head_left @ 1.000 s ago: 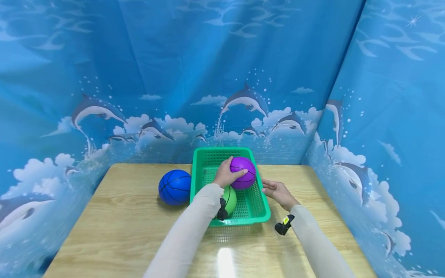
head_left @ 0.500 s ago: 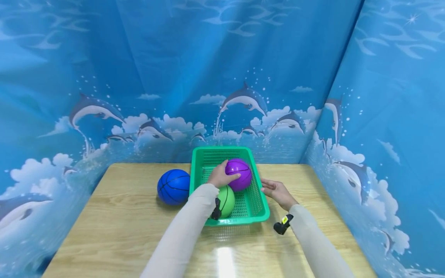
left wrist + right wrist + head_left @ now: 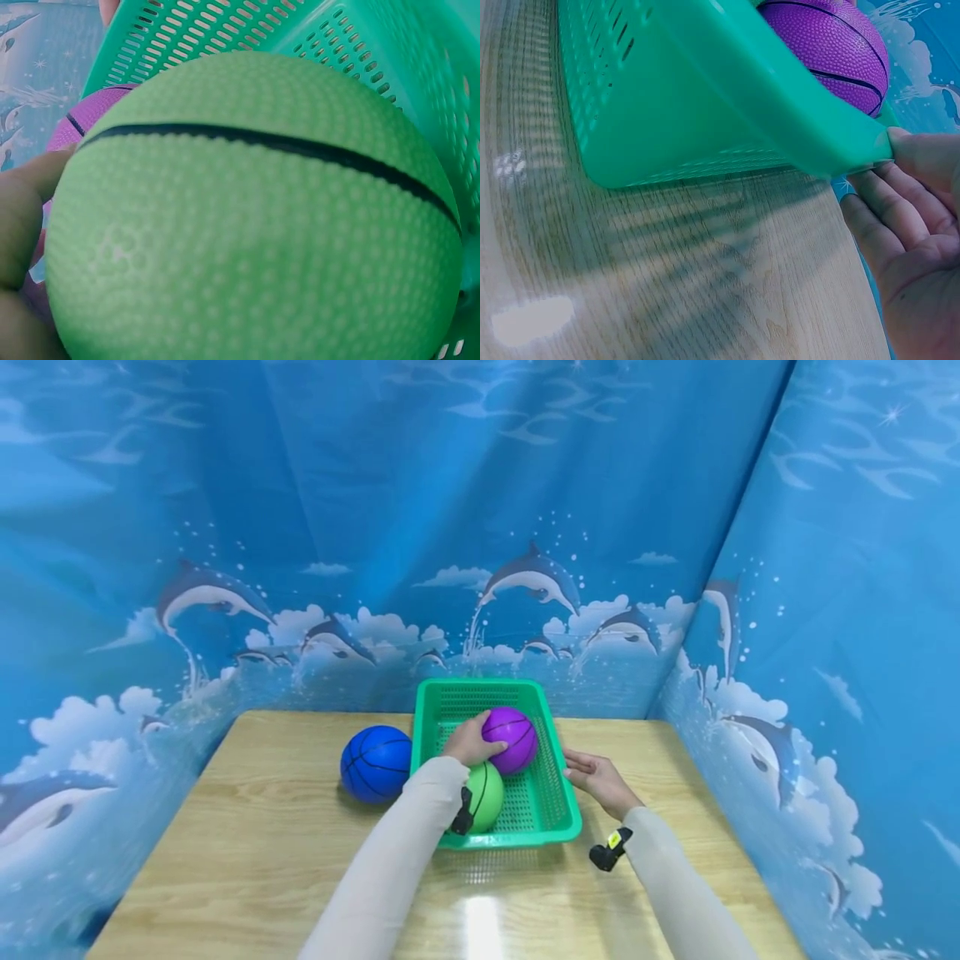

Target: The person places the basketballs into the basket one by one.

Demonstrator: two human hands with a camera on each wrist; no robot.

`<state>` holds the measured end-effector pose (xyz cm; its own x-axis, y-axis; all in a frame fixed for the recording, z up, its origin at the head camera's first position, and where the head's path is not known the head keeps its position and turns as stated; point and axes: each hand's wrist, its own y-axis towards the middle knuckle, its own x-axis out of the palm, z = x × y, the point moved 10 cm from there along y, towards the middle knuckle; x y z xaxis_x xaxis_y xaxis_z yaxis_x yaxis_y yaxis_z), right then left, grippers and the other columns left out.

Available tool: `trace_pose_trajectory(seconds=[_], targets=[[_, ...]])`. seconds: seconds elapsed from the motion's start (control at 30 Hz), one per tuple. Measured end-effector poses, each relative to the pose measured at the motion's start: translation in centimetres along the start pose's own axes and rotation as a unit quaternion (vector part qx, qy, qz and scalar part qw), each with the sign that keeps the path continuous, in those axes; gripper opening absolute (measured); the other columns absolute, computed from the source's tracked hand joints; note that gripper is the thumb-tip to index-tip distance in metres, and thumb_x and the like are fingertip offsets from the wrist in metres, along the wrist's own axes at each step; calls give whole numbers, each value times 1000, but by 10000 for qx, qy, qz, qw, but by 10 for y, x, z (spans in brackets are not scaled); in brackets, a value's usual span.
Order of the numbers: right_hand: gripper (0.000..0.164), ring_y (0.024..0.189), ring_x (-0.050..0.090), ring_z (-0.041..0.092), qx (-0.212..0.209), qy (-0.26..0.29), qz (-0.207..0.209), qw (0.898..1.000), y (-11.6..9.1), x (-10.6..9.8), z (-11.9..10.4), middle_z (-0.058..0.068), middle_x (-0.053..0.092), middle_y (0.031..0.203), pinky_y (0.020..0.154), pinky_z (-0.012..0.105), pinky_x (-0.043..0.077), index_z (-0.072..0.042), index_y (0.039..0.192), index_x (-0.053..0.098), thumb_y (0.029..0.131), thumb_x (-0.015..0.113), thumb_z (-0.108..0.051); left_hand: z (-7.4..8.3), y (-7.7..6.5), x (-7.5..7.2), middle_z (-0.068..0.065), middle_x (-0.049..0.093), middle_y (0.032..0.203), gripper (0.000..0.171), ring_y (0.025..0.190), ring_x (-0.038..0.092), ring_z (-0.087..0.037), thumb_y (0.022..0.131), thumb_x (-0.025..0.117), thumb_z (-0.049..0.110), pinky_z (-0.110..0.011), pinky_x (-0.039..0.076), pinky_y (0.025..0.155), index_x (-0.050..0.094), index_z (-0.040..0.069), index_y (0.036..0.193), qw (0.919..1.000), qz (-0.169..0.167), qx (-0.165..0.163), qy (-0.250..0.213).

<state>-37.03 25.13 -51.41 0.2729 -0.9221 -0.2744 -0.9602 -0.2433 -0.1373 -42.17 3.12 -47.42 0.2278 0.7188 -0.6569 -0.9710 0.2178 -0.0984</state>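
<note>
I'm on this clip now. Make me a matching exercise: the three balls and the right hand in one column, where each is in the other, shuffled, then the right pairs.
Things
1. blue ball
2. purple ball
3. light green ball
4. right hand

Places
A. in the near part of the green basket
B. at the basket's right-hand rim
C. on the table, to the left of the basket
D. gripped by the left hand

Right pairs: 1-C, 2-D, 3-A, 4-B
</note>
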Motion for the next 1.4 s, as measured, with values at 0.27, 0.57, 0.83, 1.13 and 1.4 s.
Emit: trace_pose_trajectory(seconds=[0.27,0.57,0.83,1.13,1.4], targets=[[55,130,44,39,-41,-63,-49,10000,0,4,-1,26,43,143,105,45,41,1,146,35,97,56,-13,-2,-5,-5,-20,41,146,81,126,48,-39,90,67,36,-51,44,100,22,11,153,9999,-58,49,-103],[54,129,46,38,72,-211,66,9997,-3,-2,-1,24,44,142,104,45,42,-1,146,37,97,56,-15,15,-11,-33,-13,32,154,85,135,38,-35,89,66,40,-50,42,103,18,15,155,9974,-103,700,-128],[54,128,47,37,59,-210,43,9998,-1,-2,2,23,46,142,103,45,43,-3,146,38,97,57,-15,11,-29,-83,-9,22,158,91,144,22,-32,85,69,48,-56,31,110,15,25,155,9952,123,965,-51],[55,130,45,38,67,-166,-2,9998,-2,-1,0,24,43,143,103,43,44,-1,146,36,97,56,-14,-28,-54,-135,-10,17,159,90,143,23,-35,85,69,46,-60,27,110,16,25,155,9946,615,836,-45],[55,130,45,37,131,-263,-20,9996,-1,-2,0,23,43,144,104,46,42,-2,147,35,98,55,-17,-76,-76,-154,-18,11,159,91,145,11,-40,87,70,39,-65,22,110,14,15,155,9947,827,606,28]])
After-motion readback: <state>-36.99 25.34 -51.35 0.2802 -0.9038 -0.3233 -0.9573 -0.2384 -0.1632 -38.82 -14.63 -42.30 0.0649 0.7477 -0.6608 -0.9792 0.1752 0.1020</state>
